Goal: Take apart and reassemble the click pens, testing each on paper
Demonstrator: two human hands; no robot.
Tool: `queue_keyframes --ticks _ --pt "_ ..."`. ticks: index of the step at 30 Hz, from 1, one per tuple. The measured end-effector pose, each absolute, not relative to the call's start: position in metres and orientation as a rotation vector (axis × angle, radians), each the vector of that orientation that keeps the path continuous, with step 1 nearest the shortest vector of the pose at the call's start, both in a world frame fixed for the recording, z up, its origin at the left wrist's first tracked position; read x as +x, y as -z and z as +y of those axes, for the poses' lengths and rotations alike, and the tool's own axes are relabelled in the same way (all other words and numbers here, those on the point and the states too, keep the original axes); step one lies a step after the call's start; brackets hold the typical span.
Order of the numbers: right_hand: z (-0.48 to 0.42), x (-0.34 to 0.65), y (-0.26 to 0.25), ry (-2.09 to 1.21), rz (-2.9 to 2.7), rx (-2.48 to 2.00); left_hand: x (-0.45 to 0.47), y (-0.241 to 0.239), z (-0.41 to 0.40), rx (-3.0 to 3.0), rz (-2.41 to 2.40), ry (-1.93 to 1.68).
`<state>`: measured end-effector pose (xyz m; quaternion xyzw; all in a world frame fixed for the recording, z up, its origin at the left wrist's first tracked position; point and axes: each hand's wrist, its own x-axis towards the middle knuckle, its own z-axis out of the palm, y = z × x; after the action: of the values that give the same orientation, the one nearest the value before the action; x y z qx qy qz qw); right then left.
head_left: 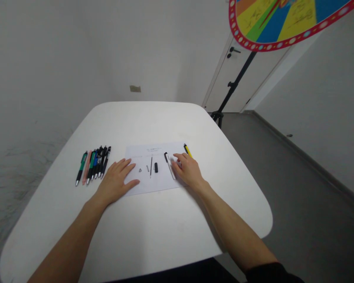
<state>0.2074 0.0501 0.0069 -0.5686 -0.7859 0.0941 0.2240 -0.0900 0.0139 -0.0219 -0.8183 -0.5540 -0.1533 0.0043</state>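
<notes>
My left hand (115, 181) lies flat with spread fingers on the left edge of a printed paper sheet (138, 186). On the sheet are a small metal pen tip (140, 170), a small spring (148, 168), a thin dark pen refill (151, 167) and a short black pen grip (156, 168). A white pen with a black top (169, 166) lies to their right. Beside it rests my right hand (189, 169), fingers loosely bent and apart, nothing visibly held. Behind that hand a yellow and black pen (188, 150) is partly hidden.
Several pens (94, 163), green, pink, blue and black, lie in a row left of my left hand. The white table (153, 228) has rounded corners. Beyond it a colourful wheel (271, 23) stands on a black pole (238, 78) near a door.
</notes>
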Motion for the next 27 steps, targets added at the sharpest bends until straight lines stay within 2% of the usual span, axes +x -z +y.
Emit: queue_keyframes --ticks 8,17,23,27 --pt "0.045 0.197 -0.011 -0.314 -2.33 -1.554 -0.08 0.012 0.011 -2.523 -1.653 0.604" --pt "0.041 0.188 -0.015 -0.271 -2.506 -1.57 -0.027 -0.014 0.028 -2.636 -1.537 0.449" --pt "0.041 0.188 -0.017 -0.261 -2.54 -1.569 -0.007 -0.01 0.039 -2.653 -1.57 0.428" --pt "0.042 0.189 -0.014 -0.332 -2.457 -1.55 -0.003 -0.008 0.038 -2.647 -1.556 0.543"
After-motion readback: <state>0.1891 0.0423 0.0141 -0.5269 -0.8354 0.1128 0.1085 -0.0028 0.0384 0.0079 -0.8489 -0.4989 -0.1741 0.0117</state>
